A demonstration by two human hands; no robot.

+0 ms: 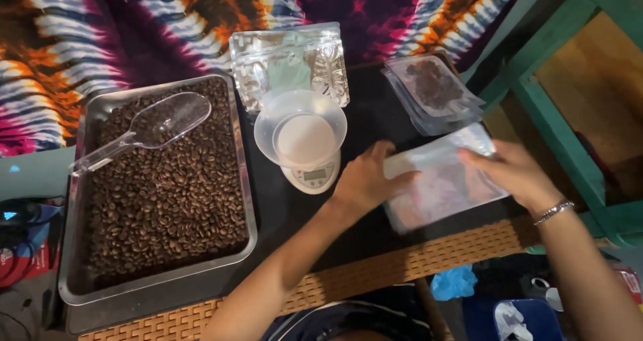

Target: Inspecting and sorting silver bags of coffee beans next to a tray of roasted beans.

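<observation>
The clear pouch (445, 180) lies flat on the dark counter (375, 113), right of the scale (309, 174), and the step in hand looks like pressing its top edge closed or smoothing it; the next move seems to call for an even press along that edge. The left hand (365, 180) is curled on the pouch's left end and the right hand (512, 170) clamps its right end, fingers bent, the two hands apart. A bean tray (157, 187) with a scoop (144, 130) sits further left.
</observation>
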